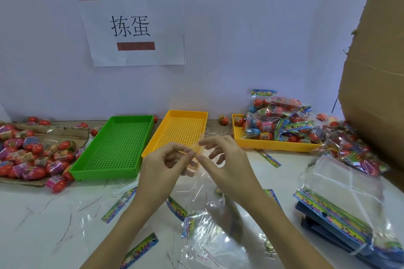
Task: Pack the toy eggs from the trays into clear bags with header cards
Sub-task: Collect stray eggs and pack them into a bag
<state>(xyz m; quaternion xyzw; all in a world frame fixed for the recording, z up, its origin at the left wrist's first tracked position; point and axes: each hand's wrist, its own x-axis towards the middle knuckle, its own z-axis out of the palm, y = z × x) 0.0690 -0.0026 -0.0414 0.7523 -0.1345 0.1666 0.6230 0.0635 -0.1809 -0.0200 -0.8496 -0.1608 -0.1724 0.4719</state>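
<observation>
Between the fingers of both hands, held just above the tabletop (39,214), hangs a clear bag (203,183), its mouth pinched at the top edge. The left hand (162,165) nips the film between thumb and forefinger with the other fingers loosely curled; the right hand (223,159) pinches the facing edge, its remaining fingers spread behind the film. I judge the bag almost weightless, limp and slippery, its two layers apt to cling, so the mouth edge is the place to hold and rub apart. It looks thin, glossy and nearly invisible, trailing down from the fingers toward the wrists. Left of the fingers, well apart, lie loose toy eggs (32,155), red with bright wrappers, probably light, hard and prone to roll. Beyond the fingertips sit a green tray (91,159) and a yellow tray (185,113).
</observation>
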